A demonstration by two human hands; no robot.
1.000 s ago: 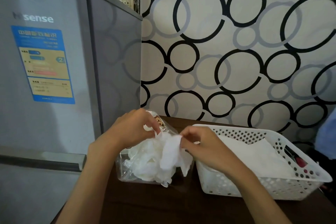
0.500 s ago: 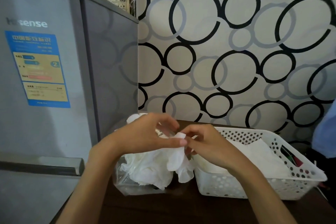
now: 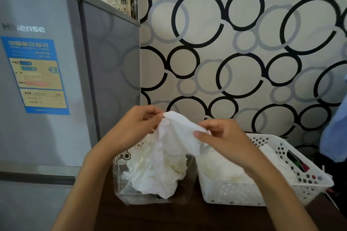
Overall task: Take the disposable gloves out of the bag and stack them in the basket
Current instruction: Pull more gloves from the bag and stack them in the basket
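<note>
Glove (image 3: 178,133): thin, white, translucent plastic film, crumpled, held up above the bag (image 3: 150,180) and stretched between both hands. Left hand (image 3: 139,127) pinches its upper left edge between thumb and fingertips; right hand (image 3: 223,137) pinches its right edge, thumb on top, other fingers curled beneath. Bag: clear plastic with small cartoon prints, upright on dark table (image 3: 169,215), holding a bunched heap of white gloves (image 3: 155,174). Basket (image 3: 281,191): white perforated plastic, just right of the bag, containing flat white gloves. Grey refrigerator (image 3: 47,80) at left; circle-patterned wall (image 3: 234,52) behind.
</note>
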